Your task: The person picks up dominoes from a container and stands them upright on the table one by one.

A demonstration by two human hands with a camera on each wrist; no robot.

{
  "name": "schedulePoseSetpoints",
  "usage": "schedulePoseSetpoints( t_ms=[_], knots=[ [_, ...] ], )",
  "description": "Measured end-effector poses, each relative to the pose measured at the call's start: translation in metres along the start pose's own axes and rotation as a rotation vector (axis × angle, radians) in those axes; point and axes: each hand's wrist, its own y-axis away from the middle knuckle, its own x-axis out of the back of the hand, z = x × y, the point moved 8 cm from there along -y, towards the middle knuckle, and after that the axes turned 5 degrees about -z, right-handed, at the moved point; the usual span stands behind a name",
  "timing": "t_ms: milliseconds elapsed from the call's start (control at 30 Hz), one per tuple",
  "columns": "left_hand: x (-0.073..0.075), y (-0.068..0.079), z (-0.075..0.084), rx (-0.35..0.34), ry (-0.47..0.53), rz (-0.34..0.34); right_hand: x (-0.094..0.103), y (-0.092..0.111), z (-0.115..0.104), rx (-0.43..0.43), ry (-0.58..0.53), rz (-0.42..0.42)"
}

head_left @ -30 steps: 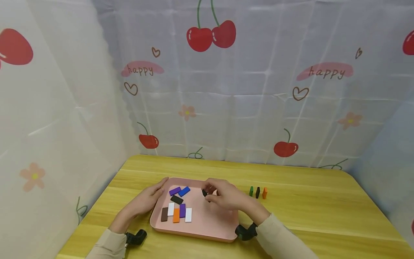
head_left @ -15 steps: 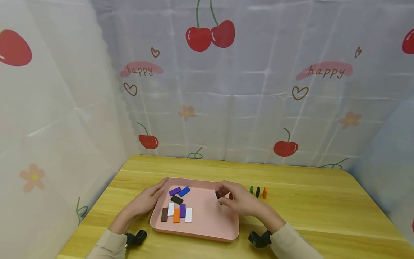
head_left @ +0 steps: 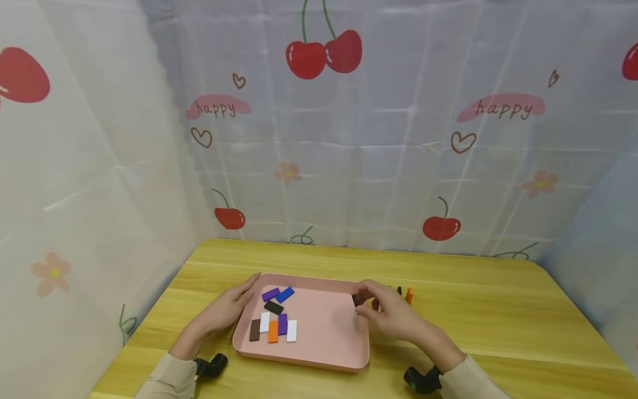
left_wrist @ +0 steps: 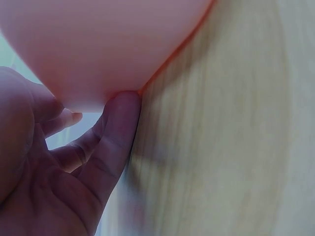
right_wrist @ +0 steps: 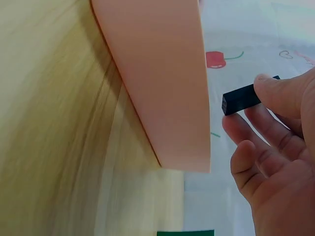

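At lower left, the left hand [head_left: 224,310] lies along the pink tray [head_left: 329,346], fingers fairly straight against its outer wall, apparently to steady it. Eight coloured blocks, including the blue block [head_left: 285,294] and brown block [head_left: 255,330], lie flat in its left half, broad faces up for stability. Right of centre, the right hand [head_left: 391,316] pinches a black block [right_wrist: 241,100] between thumb and fingertips, one end sticking out, above the tray's right rim, presumably to clear it. Farther right, an orange block [head_left: 410,296] stands upright on the wooden table [head_left: 498,316], partly hidden.
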Motion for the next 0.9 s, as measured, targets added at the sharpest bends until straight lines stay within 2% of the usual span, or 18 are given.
schedulePoseSetpoints(
  t_ms=[433, 900],
  knots=[
    [0.0, 0.0, -0.001, -0.002, 0.002, -0.001, 0.011, 0.023, 0.014, -0.005, -0.004, 0.087],
    [0.0, 0.002, 0.002, -0.005, 0.009, -0.004, 0.019, 0.047, 0.036, -0.077, -0.017, 0.158]
  ],
)
